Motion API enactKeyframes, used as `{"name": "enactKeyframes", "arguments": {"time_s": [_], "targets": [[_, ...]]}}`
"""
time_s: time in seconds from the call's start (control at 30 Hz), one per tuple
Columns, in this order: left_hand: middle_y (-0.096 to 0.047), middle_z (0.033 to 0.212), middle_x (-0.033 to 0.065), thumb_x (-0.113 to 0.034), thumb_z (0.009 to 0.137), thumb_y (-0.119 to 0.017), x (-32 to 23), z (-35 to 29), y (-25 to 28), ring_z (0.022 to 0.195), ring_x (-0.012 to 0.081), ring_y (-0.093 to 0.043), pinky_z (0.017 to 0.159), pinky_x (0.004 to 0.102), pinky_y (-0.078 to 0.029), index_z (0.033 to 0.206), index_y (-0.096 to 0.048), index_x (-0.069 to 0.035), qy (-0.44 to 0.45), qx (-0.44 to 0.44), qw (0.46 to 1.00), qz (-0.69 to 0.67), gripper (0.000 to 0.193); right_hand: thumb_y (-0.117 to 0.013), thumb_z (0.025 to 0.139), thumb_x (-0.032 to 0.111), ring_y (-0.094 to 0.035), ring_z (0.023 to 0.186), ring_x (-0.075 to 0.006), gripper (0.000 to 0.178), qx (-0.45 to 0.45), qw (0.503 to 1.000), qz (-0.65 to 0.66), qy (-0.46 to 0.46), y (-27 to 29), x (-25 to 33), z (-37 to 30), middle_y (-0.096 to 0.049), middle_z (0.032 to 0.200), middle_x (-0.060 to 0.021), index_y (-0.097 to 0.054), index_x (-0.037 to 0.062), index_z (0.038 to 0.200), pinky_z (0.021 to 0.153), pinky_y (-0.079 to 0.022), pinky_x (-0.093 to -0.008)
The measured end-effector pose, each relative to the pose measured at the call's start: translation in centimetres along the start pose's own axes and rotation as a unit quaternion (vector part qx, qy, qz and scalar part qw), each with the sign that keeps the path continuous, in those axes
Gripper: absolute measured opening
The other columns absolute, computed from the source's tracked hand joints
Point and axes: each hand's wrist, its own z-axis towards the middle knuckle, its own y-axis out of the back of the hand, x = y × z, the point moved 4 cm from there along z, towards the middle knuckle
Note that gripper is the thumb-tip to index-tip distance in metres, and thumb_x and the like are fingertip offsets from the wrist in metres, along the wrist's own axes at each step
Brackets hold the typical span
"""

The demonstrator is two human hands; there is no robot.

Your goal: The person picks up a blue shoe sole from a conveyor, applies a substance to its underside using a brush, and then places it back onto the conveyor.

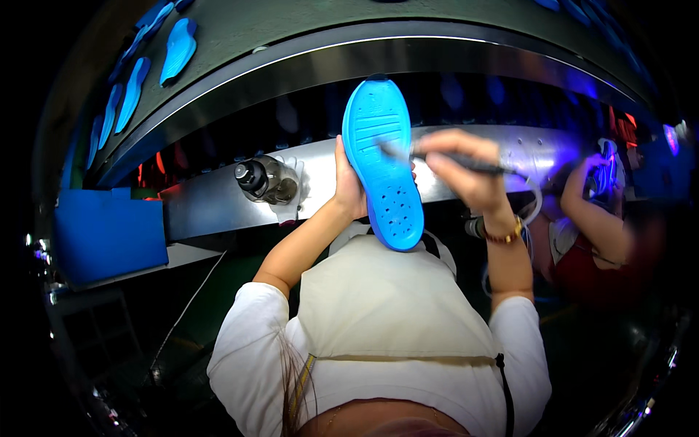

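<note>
My left hand [351,182] grips a bright blue shoe sole [384,175] by its left edge, fingers wrapped behind it. The sole stands nearly upright before my chest, with grooves across its upper part and small holes lower down. A dark piece sits at its top end. Closed round a slim dark brush-like tool [477,162], my right hand [470,171] is at the sole's right side. The tool's blurred tip lies over the middle of the sole; whether it touches I cannot tell. A pale tube [537,200] curves down from the tool's rear end.
A dark bottle with a black cap [251,176] stands on the metal ledge [211,207] to the left. Beyond is a green conveyor belt [291,18] carrying several blue soles [178,51]. A blue box [109,233] is at far left. Another person's arm [597,211] works at the right.
</note>
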Motion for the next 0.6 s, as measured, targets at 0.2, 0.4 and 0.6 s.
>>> {"name": "enactKeyframes", "arguments": {"time_s": [0.2, 0.4, 0.6], "targets": [[-0.046, 0.119, 0.0136, -0.078, 0.068, -0.008, -0.1, 0.0, -2.5, 0.105, 0.0285, -0.049, 0.087, 0.0440, -0.041, 0.127, -0.035, -0.011, -0.038, -0.006, 0.999, 0.026, 0.093, -0.063, 0.067, 0.001, -0.060, 0.079, -0.0192, 0.018, 0.120, 0.991, -0.036, 0.045, -1.7, 1.5, 0.7, -0.063, 0.082, -0.0119, -0.062, -0.0020, 0.085, 0.072, -0.046, -0.0271], [-0.049, 0.110, 0.0197, -0.075, 0.072, -0.013, -0.9, 0.5, -2.5, 0.091, 0.0342, -0.055, 0.078, 0.0481, -0.045, 0.126, -0.032, -0.006, -0.081, 0.002, 0.996, 0.028, 0.090, -0.064, 0.070, 0.004, -0.061, 0.066, -0.0131, 0.015, 0.044, 0.996, 0.063, -0.046, -0.1, 0.1, 0.8, -0.063, 0.076, -0.0103, -0.063, 0.0006, 0.085, 0.058, -0.048, -0.0244], [-0.056, 0.091, 0.0221, -0.081, 0.065, -0.005, -2.4, 0.6, -2.3, 0.082, 0.0324, -0.057, 0.072, 0.0424, -0.048, 0.115, -0.042, -0.002, -0.141, 0.021, 0.990, 0.017, 0.101, -0.067, 0.065, 0.004, -0.061, 0.081, -0.0227, 0.019, 0.160, 0.985, -0.002, 0.057, -0.6, 3.0, -0.9, -0.064, 0.084, -0.0103, -0.065, 0.0038, 0.084, 0.078, -0.046, -0.0305]]}}
